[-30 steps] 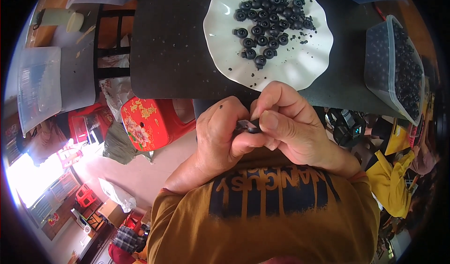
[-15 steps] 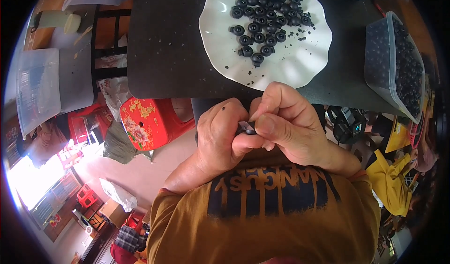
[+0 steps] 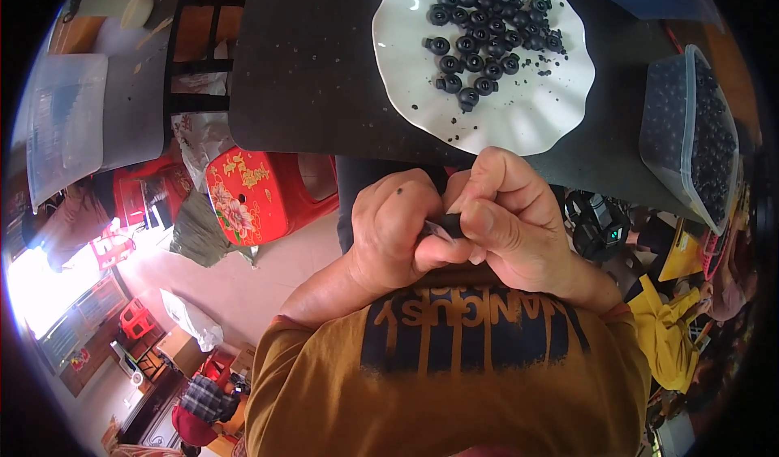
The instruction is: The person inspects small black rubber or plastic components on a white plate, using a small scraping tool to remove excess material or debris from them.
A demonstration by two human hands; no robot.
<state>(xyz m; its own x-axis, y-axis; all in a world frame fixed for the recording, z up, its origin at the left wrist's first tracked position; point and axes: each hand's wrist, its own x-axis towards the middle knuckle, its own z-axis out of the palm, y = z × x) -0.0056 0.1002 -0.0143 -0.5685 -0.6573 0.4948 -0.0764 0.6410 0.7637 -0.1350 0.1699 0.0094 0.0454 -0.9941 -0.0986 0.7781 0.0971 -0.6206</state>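
Observation:
Just past the near edge of the table, my two hands meet in front of my chest. My left hand (image 3: 393, 228) is closed round a thin, shiny blade-like strip (image 3: 439, 230), most of it hidden in the fingers. Between thumb and fingers of my right hand (image 3: 517, 223) is a small black part (image 3: 452, 224), mostly covered, touching or very near the strip. A dark speck sits on the back of my left hand. Beyond them, a white scalloped plate (image 3: 406, 75) bears several black ball-shaped parts (image 3: 468, 98) with round openings, plus black crumbs.
The plate stands on a dark table (image 3: 308, 75). At the right is a clear plastic tub (image 3: 669, 124) full of black parts. To the left are a red flowered stool (image 3: 243, 193) and another clear tub (image 3: 65, 124). A yellow cloth bag (image 3: 669, 335) hangs at lower right.
The view has shifted a little, so the plate and the right tub appear further right. Both hands stay together, and the shiny strip now shows at a different tilt against the black part.

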